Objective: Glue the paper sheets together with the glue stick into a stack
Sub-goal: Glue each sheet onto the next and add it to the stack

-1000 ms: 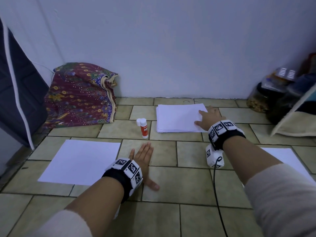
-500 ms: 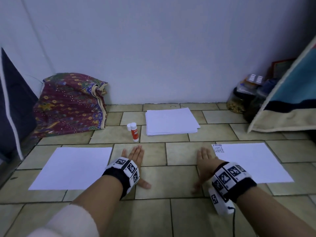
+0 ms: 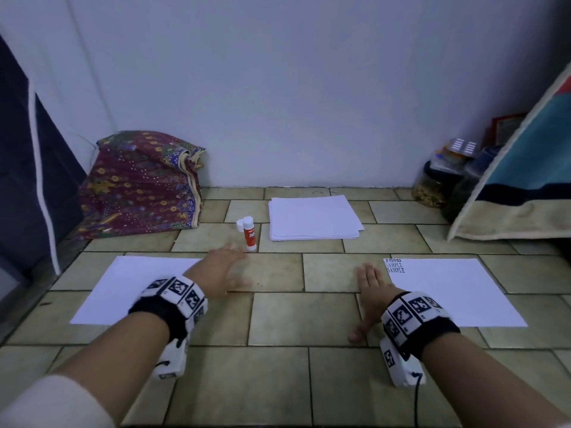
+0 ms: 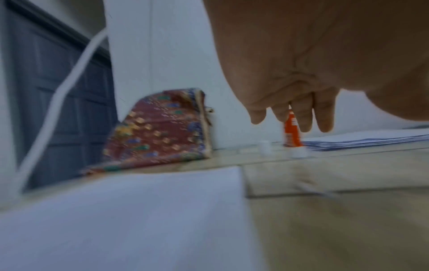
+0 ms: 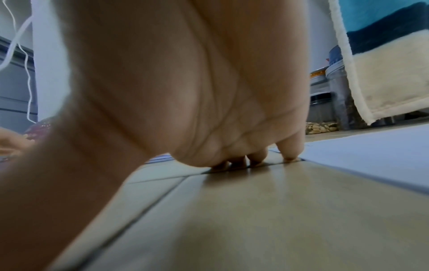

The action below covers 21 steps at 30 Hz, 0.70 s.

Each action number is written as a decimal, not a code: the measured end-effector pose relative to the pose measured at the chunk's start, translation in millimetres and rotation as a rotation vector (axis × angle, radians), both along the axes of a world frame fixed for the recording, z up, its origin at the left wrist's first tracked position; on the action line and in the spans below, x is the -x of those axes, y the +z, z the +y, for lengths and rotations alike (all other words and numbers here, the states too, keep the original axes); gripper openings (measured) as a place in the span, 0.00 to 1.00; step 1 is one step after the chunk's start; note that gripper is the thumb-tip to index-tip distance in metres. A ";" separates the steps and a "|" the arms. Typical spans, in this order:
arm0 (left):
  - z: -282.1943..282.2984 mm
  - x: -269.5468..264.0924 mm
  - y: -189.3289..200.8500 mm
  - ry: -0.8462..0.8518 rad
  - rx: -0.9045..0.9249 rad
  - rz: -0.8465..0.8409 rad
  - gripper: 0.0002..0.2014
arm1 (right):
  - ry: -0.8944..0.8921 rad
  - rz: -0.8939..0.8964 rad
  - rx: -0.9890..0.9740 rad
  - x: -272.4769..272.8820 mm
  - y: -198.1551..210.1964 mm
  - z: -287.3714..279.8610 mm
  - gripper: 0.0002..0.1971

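A red and white glue stick (image 3: pixel 249 236) stands upright on the tiled floor, its white cap (image 3: pixel 240 225) lying beside it. Right of it lies a stack of white paper (image 3: pixel 313 217). One single sheet (image 3: pixel 129 288) lies at the left, another sheet (image 3: pixel 457 291) with printed text at the right. My left hand (image 3: pixel 224 271) hovers open above the floor, fingers pointing at the glue stick (image 4: pixel 291 132) and just short of it. My right hand (image 3: pixel 372 291) rests flat on the tiles, fingertips (image 5: pixel 290 152) at the left edge of the right sheet (image 5: pixel 371 152).
A patterned cloth bundle (image 3: pixel 142 186) leans on the wall at the back left. Jars (image 3: pixel 432 186) and a hanging blue and cream towel (image 3: pixel 522 186) stand at the back right. A dark door (image 3: pixel 31 180) is at the left.
My right hand came back from the paper stack to the floor beside the right sheet. My left hand has lifted off the floor and moved forward toward the glue stick.
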<state>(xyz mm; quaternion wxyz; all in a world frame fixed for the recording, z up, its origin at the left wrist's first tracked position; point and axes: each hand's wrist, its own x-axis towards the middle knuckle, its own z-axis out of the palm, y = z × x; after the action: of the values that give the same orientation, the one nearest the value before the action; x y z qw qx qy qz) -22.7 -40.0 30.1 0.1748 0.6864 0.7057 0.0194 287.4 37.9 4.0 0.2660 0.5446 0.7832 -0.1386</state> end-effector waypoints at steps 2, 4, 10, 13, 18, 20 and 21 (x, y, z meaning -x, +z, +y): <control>-9.1 37.2 3.7 0.111 0.007 0.071 0.33 | -0.007 -0.001 -0.001 0.2 -2.0 0.9 0.77; -18.8 59.7 6.0 0.229 0.145 0.169 0.39 | -0.012 -0.006 -0.006 0.2 -4.4 2.1 0.78; -39.6 67.6 -10.2 0.335 0.395 0.312 0.50 | -0.010 -0.022 -0.002 0.9 -5.1 3.0 0.77; -40.9 63.9 -6.5 0.370 0.405 0.305 0.48 | -0.004 -0.021 -0.015 0.0 -5.0 2.2 0.77; -40.9 60.2 -2.3 0.352 0.367 0.361 0.36 | -0.010 -0.010 -0.007 -0.2 -4.3 1.2 0.76; -41.5 55.2 1.4 0.333 0.318 0.446 0.29 | -0.011 -0.008 -0.002 -0.7 -3.3 0.6 0.75; -39.0 56.0 1.5 0.325 0.273 0.493 0.25 | -0.010 -0.010 0.002 -0.7 -2.6 0.4 0.75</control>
<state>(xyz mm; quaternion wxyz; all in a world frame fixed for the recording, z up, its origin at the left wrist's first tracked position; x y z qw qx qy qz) -78.6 -79.0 31.5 0.0838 0.5191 0.8231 -0.2146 288.1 38.3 1.4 0.2698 0.5490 0.7790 -0.1378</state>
